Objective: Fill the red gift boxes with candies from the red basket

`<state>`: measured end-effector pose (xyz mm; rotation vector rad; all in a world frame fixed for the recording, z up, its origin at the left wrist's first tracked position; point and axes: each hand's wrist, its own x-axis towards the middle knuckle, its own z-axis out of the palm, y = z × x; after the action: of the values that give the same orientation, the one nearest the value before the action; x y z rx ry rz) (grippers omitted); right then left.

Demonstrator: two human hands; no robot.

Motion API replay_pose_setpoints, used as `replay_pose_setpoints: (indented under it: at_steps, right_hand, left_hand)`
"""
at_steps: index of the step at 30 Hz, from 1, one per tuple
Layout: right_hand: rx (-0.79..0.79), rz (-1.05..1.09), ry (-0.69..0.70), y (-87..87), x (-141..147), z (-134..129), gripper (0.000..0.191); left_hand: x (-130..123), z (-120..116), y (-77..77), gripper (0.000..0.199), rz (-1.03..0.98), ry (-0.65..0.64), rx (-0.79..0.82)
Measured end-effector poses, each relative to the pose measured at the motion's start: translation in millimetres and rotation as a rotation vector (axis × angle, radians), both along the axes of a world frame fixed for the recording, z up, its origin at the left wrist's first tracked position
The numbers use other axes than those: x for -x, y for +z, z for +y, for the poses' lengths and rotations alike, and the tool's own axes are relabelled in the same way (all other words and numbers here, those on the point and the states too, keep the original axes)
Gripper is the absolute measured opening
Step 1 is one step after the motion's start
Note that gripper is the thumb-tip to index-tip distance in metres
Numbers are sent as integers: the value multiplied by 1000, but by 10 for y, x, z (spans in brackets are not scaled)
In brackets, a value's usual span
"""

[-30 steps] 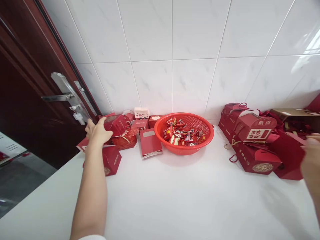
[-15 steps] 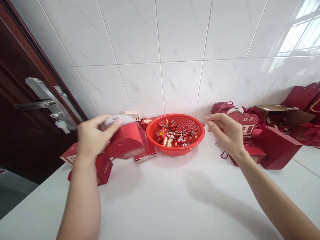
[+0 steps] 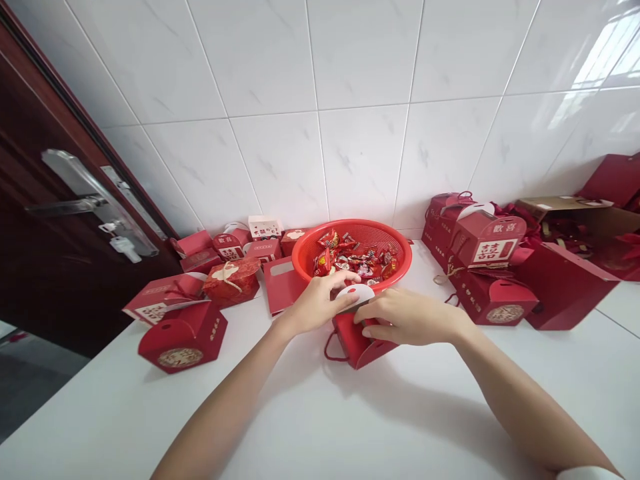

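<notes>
A small red gift box [image 3: 361,348] with a red cord loop at its left stands on the white table, just in front of the red plastic basket [image 3: 302,267]. My left hand [image 3: 325,300] pinches the box's raised rounded flap, whose inner side is white. Over the right part of the box lies my right hand [image 3: 405,317], its curled fingers on the top edge by the opening. Wrapped candies [image 3: 367,267] lie in the basket behind both hands. Parts of the box are hidden under my right fingers.
Several red boxes [image 3: 185,337] stand at the left, beside a patterned red box [image 3: 231,281]. More red boxes [image 3: 490,247] are stacked at the right, near an open brown carton [image 3: 565,203]. A tiled wall [image 3: 365,160] rises behind, and a dark door [image 3: 30,267] is at the left.
My left hand has moved right with the red box, from the left boxes to the front of the basket. My right hand has come in leftward and down onto the box.
</notes>
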<state>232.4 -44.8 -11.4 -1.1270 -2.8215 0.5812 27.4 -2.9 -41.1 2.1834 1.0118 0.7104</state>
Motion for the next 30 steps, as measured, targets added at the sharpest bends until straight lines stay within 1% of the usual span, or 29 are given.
replay_pose_setpoints:
  at_steps: [4,6,7,8,10,11,13,15,17,18,19,21,22,24,26,28,30]
  right_hand:
    - [-69,-69,-121,-26,28,19,18]
    - [-85,-75,-170,-8,29,0,8]
    - [-85,-80,-198,5,22,-14,7]
    - [-74,-84,-227,18,10,-29,14]
    - [-23,-93,-283,39,-23,-62,30]
    - [12,-94,-306,45,-40,-77,35]
    - [80,-73,-328,47,-65,-101,40]
    - [126,-47,-332,40,-74,-116,43]
    - [128,-53,-337,30,-73,-121,45]
    - [113,-70,-342,27,-73,-120,46]
    - [92,-93,-347,24,-75,-119,47]
    - [53,-149,-352,21,-90,-117,48]
    - [41,-178,-352,18,-101,-116,49]
    - [21,-231,-355,9,-125,-116,53]
    - [13,-269,-360,-6,-137,-116,58]
    - [19,-289,-358,-22,-128,-113,60]
    - [32,-292,-347,-36,-103,-104,62]
  left_hand:
    - [13,68,-66,29,13,-30,-24]
    - [9,60,-68,27,27,-64,-31]
    - [0,43,-65,28,43,-71,-41]
    - [-16,18,-62,30,64,-66,-59]
    - [-67,-53,-63,29,118,-8,-112]
    - [-102,-95,-70,26,146,38,-142]
    - [-182,-180,-101,21,202,128,-200]
    - [-252,-249,-140,27,264,199,-243]
    - [-285,-289,-162,31,340,229,-251]
    - [-280,-295,-156,28,373,228,-237]
    - [-259,-293,-136,23,397,211,-205]
    - [-169,-264,-55,15,417,132,-87]
    - [-103,-238,0,18,415,70,-6]
    - [54,-165,114,33,407,-65,160]
    - [223,-69,198,51,407,-167,284]
    - [374,36,228,76,432,-240,389]
    - [484,129,218,95,469,-291,472]
